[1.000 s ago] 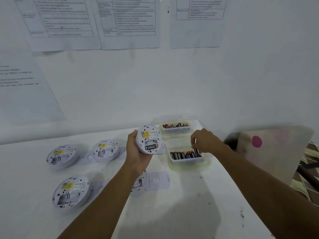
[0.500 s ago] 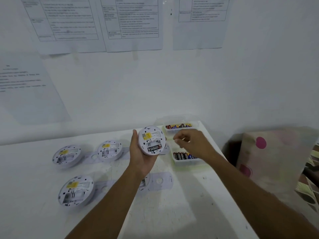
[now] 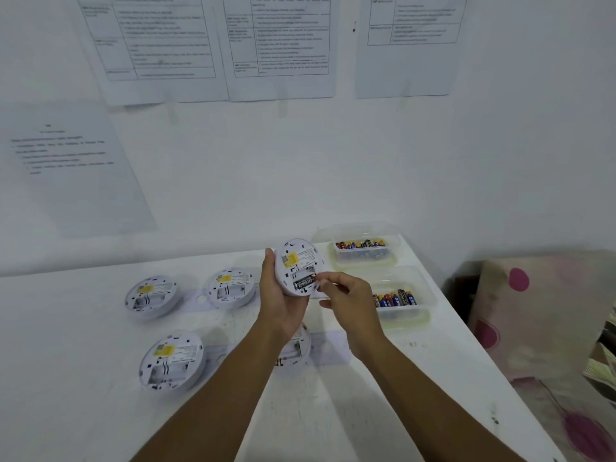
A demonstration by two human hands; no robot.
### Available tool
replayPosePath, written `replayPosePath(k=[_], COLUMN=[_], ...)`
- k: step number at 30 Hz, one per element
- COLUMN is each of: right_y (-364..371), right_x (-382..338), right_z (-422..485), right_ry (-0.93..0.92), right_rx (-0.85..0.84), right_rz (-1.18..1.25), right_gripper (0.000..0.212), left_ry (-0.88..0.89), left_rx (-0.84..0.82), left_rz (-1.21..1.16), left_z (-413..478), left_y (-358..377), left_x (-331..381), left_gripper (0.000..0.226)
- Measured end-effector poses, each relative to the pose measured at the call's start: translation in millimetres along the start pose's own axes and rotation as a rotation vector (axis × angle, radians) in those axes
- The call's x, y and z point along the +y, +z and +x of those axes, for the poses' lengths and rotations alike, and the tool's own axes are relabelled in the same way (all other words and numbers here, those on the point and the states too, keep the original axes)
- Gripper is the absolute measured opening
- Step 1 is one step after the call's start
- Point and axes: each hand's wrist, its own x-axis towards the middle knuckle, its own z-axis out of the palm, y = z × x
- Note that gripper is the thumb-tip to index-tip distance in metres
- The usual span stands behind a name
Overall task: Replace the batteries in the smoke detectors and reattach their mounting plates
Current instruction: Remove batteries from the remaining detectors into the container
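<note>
Now the left hand cradles a smoke detector above the worktop, back facing up to expose its bay. At its 4 o'clock, the right hand pinches a battery by the end, apparently to seat it.

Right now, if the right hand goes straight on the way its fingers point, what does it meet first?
The detector in the left hand: the right hand fingers point up-left at it, nearly at the black battery seated in it. Contact unclear.
</note>
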Motion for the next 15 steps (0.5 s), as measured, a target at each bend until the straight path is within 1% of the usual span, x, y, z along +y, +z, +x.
replayPosePath(k=[7, 11, 15], right_y=[10.4, 12.0, 12.9], right_x=[-4.3, -5.6, -6.4], right_z=[-2.2, -4.5, -5.4], right_ry=[0.079, 0.060, 0.044], right_rx=[-0.007, 0.025, 0.069], right_rz=[0.072, 0.095, 0.168], right_gripper=[0.014, 0.008, 0.007], left_ry=[0.010, 0.015, 0.028], left_rx=[0.004, -0.006, -0.014], left_rz=[0.015, 0.027, 0.046], left_z=[-2.0, -2.1, -0.2], left_y=[-4.3, -2.5, 5.0], left_x=[2.3, 2.7, 1.3], left_gripper=[0.055, 0.053, 0.051])
